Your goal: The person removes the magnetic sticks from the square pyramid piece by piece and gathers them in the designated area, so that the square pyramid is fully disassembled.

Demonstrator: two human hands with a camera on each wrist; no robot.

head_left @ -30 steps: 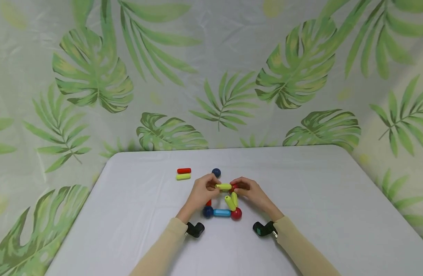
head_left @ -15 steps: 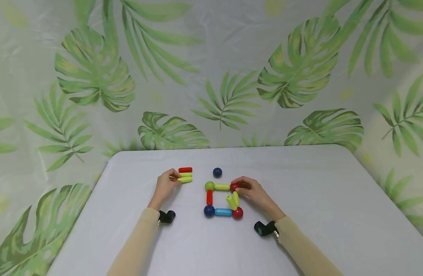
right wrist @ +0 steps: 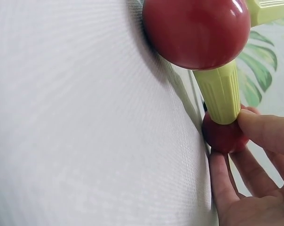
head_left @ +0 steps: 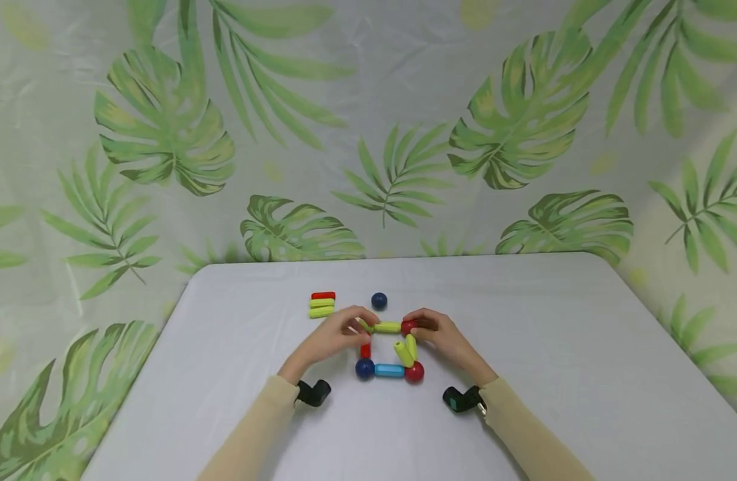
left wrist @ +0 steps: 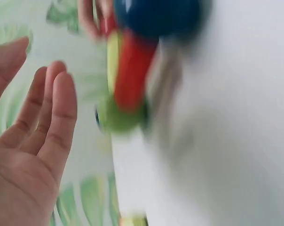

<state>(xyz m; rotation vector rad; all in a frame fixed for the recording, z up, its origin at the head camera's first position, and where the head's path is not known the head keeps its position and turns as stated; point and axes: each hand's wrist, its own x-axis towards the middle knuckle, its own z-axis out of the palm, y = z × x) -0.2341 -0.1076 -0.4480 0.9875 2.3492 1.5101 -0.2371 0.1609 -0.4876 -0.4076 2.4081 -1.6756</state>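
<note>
A square frame of balls and rods lies on the table. Its far right red ball (head_left: 408,327) is pinched by my right hand (head_left: 441,334), with the thumb beside the yellow rod (right wrist: 219,94). My left hand (head_left: 335,332) is over the far left corner, fingers spread and apart from the green ball (left wrist: 121,115), which it mostly hides in the head view. A red rod (head_left: 365,350) joins that ball to a dark blue ball (head_left: 365,369). Along the near side, a light blue rod (head_left: 389,370) reaches another red ball (head_left: 413,371), from which a second yellow rod (head_left: 403,353) sticks up, tilted.
Behind the frame sits a loose dark blue ball (head_left: 379,300). A red rod (head_left: 323,295) and two yellow rods (head_left: 322,307) lie side by side at the back left. The white table (head_left: 542,347) ends at a leaf-patterned cloth (head_left: 392,160).
My left hand carried a yellow rod to the back left, left it beside the other rods, then came back right to the frame's far left corner. My right hand kept its hold on the red ball.
</note>
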